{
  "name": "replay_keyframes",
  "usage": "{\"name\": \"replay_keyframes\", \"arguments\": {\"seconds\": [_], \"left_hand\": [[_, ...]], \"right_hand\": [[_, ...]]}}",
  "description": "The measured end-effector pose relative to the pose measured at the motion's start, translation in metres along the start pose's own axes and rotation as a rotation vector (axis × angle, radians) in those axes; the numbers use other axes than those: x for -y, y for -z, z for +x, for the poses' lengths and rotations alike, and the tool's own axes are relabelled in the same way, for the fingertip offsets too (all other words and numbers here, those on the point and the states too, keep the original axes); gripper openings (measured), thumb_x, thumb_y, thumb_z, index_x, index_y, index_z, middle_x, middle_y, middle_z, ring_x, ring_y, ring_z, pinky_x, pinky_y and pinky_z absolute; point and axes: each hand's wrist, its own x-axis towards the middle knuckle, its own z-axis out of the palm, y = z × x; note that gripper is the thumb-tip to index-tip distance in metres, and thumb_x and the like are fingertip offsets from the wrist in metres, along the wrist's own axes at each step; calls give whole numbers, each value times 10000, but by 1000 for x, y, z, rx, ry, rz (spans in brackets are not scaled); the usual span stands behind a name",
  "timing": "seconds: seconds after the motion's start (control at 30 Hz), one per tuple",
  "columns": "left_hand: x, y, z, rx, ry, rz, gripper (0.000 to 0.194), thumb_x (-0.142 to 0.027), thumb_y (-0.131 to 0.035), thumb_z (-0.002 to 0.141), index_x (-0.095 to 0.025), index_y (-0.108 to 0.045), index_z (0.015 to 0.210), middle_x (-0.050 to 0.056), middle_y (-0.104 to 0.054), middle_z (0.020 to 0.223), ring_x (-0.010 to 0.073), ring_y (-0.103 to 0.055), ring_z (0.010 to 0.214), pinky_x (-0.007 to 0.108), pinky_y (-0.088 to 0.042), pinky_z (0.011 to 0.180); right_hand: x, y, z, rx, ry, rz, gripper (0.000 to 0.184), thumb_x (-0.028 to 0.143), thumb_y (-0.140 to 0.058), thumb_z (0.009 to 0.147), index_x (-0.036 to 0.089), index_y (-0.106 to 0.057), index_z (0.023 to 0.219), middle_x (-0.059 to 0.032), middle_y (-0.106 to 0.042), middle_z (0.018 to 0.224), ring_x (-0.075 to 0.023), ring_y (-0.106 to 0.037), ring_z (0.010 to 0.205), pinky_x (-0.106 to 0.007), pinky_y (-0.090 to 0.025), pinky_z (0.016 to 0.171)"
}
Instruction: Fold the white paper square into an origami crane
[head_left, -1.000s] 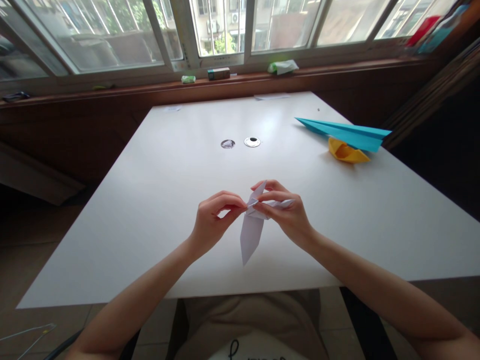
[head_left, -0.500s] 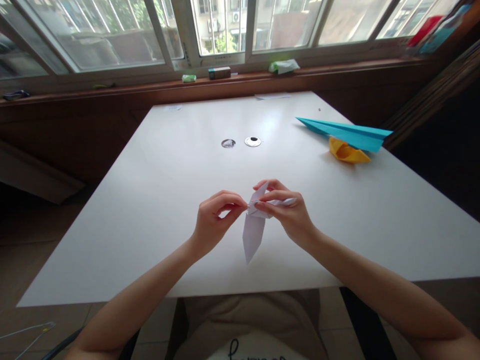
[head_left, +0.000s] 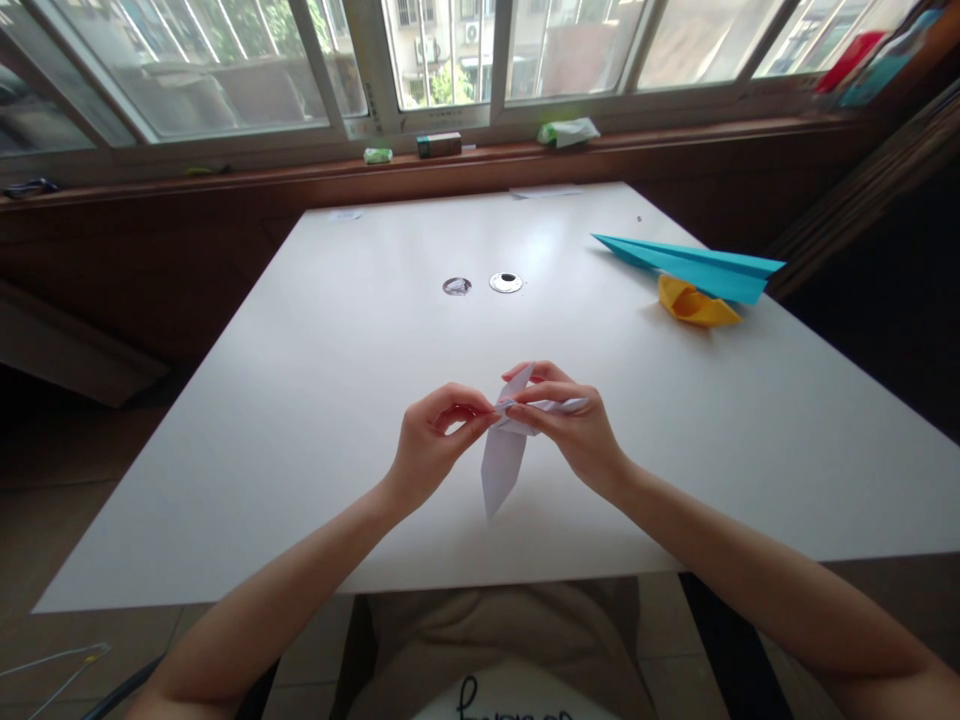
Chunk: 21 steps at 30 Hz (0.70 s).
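A folded white paper figure [head_left: 504,466] is held between both hands above the near part of the white table [head_left: 315,400]. One long pointed flap hangs down toward me, and another sticks up between the fingers of my right hand. My left hand [head_left: 439,430] pinches a small end of the paper with thumb and forefinger. Around its middle and right side, my right hand [head_left: 574,410] is closed, thumb and fingers pressing the folds. The fingers partly cover the paper's centre, so the exact folds there are hidden.
To the right lie a blue paper plane [head_left: 690,268] and a yellow paper boat [head_left: 694,303]. Two round holes, the left hole [head_left: 457,287] and the right hole [head_left: 506,283], are set in the tabletop. Small items, including a box [head_left: 439,146], line the windowsill.
The paper's hanging flap has shifted slightly left and up. My left hand has moved a little to the right, and both hands keep their pinch on the paper.
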Motion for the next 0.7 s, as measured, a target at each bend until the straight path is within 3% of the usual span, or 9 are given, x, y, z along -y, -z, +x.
{"name": "replay_keyframes", "arguments": {"seconds": [0.17,0.7], "left_hand": [[-1,0,2,-25,-8,29,45,-173,-679,728,-166,-651,763,12,-647,757,104,-597,718,217,-526,685],[-3,1,-1,-14,-88,61,59,-122,-678,715,-154,-644,751,26,-643,794,109,-614,740,223,-537,688]], "right_hand": [[-2,0,-1,-18,108,-106,40,234,-723,694,270,-723,711,-32,-593,939,-170,-574,861,-301,-490,672],[-1,-1,-2,-18,111,-119,31,241,-711,707,261,-710,683,-37,-592,939,-202,-552,938,-329,-492,691]]}}
